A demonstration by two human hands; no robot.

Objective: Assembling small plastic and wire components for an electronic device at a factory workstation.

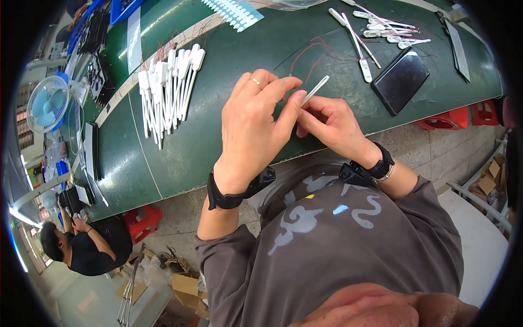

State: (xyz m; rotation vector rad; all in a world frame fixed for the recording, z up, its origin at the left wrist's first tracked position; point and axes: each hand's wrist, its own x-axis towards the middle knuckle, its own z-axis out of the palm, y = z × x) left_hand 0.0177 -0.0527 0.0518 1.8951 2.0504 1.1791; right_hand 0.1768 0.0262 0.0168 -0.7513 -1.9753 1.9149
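Observation:
My left hand [255, 120] and my right hand [336, 126] meet above the near edge of the green table. Between their fingertips a slim white plastic stick [317, 89] with a rounded, hollow-looking end points up and to the right. Its lower end is hidden by my fingers. The left thumb presses beside it, and the right thumb and fingers close around its lower part. Thin red wires [313, 59] loop over the table just beyond my left fingertips; where they end is unclear.
Left of my hands lies a bundle of white sticks with wide heads [170, 82]. Several similar pieces [384, 24] and two long ones [357, 49] lie at the right, near a black phone [401, 80]. Red stools [444, 120] stand below the edge. Another person [87, 245] sits far left.

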